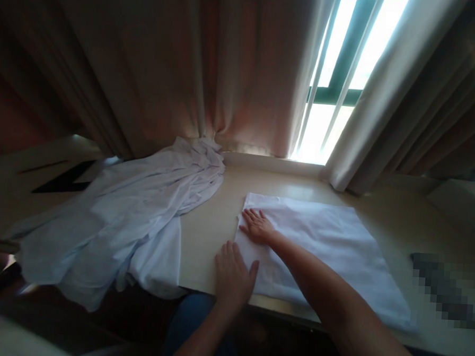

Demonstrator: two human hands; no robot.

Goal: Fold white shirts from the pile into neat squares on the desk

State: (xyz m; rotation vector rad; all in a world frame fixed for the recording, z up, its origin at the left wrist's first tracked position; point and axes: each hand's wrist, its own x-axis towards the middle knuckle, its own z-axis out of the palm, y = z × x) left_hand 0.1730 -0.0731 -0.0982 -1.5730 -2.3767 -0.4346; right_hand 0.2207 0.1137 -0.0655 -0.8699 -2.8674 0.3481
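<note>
Folded white cloth (330,230): long axis left to right; left hand (234,273), right hand (256,227) flat, grip unclosed.

White cloth (329,241), folded into a slightly rippled rectangle, lying flat on the tabletop (202,250)

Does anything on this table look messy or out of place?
Mainly the crumpled white cloth on the left: it lies in a loose heap and droops over the front edge of the table, unlike the flat white cloth under the right hand.
</note>
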